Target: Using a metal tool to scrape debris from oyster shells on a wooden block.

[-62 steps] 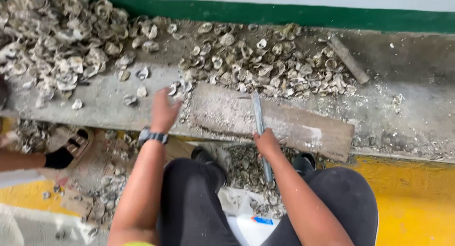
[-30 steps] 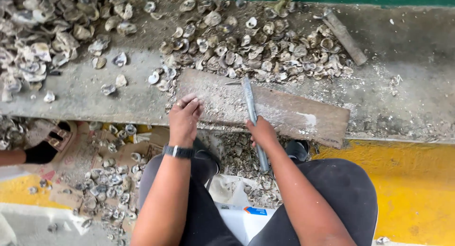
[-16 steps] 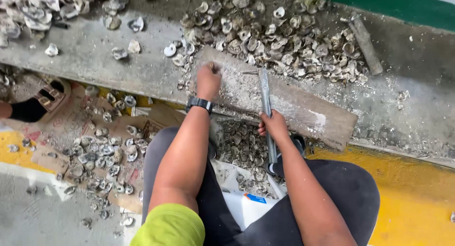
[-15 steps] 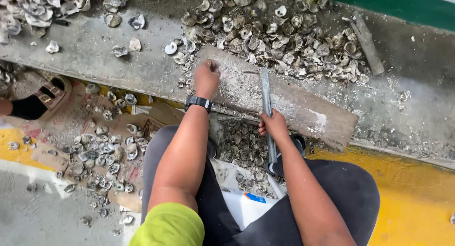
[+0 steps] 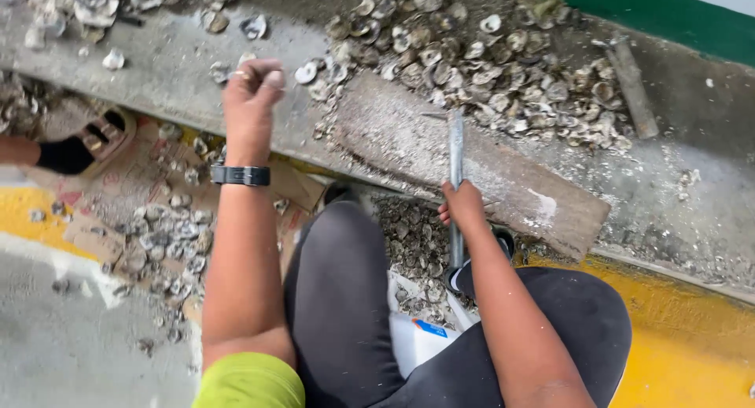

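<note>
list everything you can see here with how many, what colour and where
shells: many, grey-white, heaped on the ledge
board: one, brown dusted white, lying on the ledge
metal bar: one, grey, upright over the board
wooden stick: one, brown, far right of the heap
loose shells: many, grey, on cardboard on the floor
wristwatch: one, black, left wrist
left hand: closed, raised over the ledge
right hand: gripping the metal bar

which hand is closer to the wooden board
Right. The right hand grips a metal bar lying over the wooden board; the left hand is off its left end.
</note>
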